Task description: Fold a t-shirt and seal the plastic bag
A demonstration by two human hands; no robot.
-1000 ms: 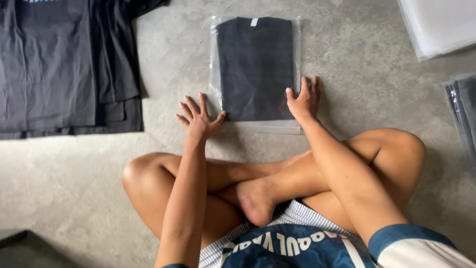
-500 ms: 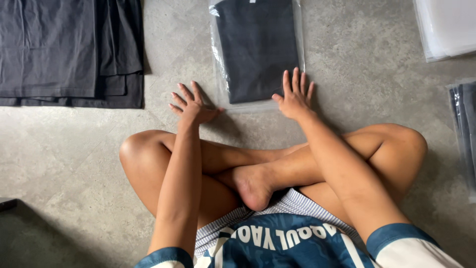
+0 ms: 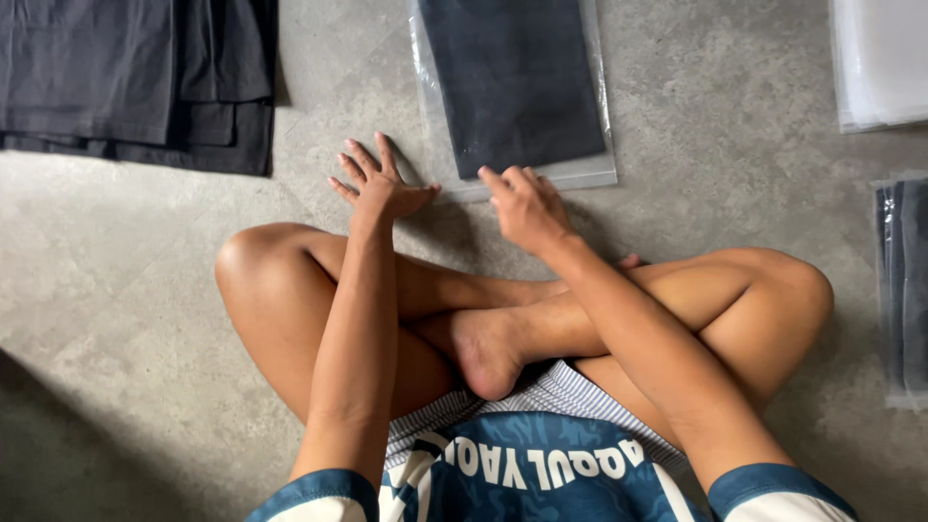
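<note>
A dark folded garment in a clear plastic bag (image 3: 517, 82) lies flat on the grey floor in front of my crossed legs. My left hand (image 3: 379, 184) hovers just left of the bag's near corner, fingers spread, holding nothing. My right hand (image 3: 522, 205) is at the bag's near edge, fingers loosely curled and pointing left over the plastic flap; it grips nothing that I can see.
A stack of dark unbagged garments (image 3: 135, 82) lies at the far left. A pile of clear empty bags (image 3: 882, 60) sits at the far right, and another bagged dark garment (image 3: 904, 290) lies along the right edge. The floor (image 3: 116, 319) is grey concrete.
My right hand has come off the bag's right corner and moved left along its near edge, fingers curling. The left hand shifted slightly; the view dropped closer to my legs.
</note>
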